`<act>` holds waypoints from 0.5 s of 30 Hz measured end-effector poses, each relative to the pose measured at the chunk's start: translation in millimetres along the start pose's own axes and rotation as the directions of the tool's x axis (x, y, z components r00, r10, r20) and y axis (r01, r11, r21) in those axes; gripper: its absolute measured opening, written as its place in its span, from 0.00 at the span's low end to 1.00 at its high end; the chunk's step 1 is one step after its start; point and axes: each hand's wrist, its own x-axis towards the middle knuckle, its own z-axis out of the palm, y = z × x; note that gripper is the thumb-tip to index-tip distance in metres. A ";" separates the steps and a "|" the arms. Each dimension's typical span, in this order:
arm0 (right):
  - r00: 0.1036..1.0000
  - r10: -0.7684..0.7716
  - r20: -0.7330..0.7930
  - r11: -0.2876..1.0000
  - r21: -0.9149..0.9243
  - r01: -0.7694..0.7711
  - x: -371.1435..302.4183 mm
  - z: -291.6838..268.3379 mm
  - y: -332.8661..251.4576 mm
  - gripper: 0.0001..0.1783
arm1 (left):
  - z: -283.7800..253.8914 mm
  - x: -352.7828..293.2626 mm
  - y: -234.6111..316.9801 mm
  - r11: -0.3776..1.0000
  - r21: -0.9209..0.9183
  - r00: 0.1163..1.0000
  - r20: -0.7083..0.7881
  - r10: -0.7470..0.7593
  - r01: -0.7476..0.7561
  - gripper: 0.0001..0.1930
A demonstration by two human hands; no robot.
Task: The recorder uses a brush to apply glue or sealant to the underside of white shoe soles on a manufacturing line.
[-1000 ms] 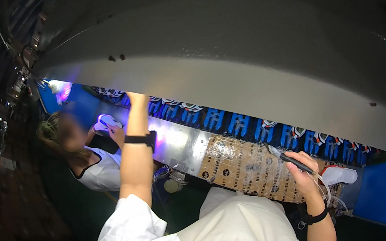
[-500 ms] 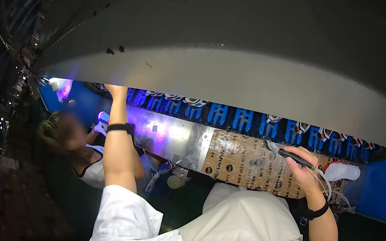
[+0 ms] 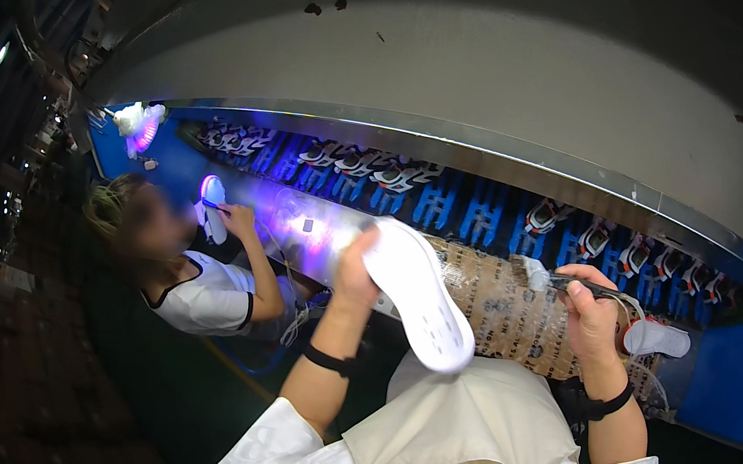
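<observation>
While the left hand clasps a white shoe sole over the near edge of the bench, the right hand pinches a brush farther right (bristles apart from the sole), apparently a readying step that next calls for bringing both together.

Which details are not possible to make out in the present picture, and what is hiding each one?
All in the head view:
Left hand: some fingers hidden behind the white sole.
The sole's other face: turned away from the camera.
Brush: handle partly covered by the right hand.
Beyond the blue racks: blocked by the grey panel.
Far-left background: too dim and small.
</observation>
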 end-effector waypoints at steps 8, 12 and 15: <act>0.979 -0.041 0.199 0.959 -0.269 0.095 5.5 38.1 -15.8 0.12 | 79.5 -64.8 -51.8 0.806 -0.408 0.874 0.413 -0.257 0.429 0.50; 0.984 -0.013 0.176 0.965 -0.254 0.059 15.3 62.8 -15.6 0.12 | 94.1 -55.2 -54.5 0.860 -0.331 0.888 0.381 -0.255 0.389 0.49; 0.995 -0.031 0.091 0.956 -0.289 0.056 24.4 69.5 -13.0 0.11 | 90.5 -50.3 -71.2 0.763 -0.430 0.760 0.639 -0.119 0.482 0.44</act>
